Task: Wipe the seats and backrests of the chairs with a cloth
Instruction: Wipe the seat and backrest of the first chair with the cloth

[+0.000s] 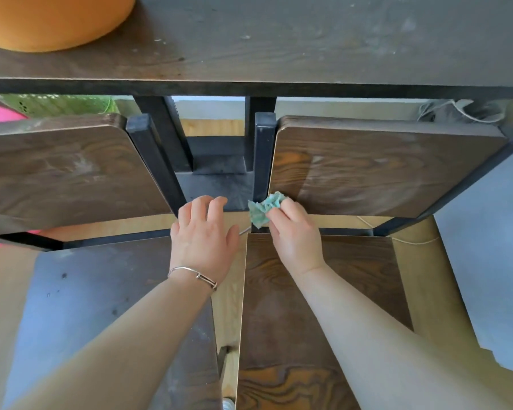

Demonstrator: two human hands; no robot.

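Two bare forearms reach in from the bottom edge over a pair of chairs standing side by side. The left hand (203,235), with a thin silver bracelet (193,275) on its wrist, grasps nothing. Its fingers are loosely spread and bent above the gap between the chairs, their tips close to a black metal frame post (151,161); whether they touch it cannot be told.

The right hand (293,235) pinches a crumpled teal cloth (264,208) between thumb and fingers. The cloth sits at the lower left corner of the right brown wood-grain backrest (382,167), just above the near brown wooden seat (308,291).

To the left lie the left dark wooden backrest (65,173) and its glare-washed dark seat (101,306). Beyond both backrests runs the dark wooden tabletop (279,39), which carries a rounded orange object (51,19) at its left end.
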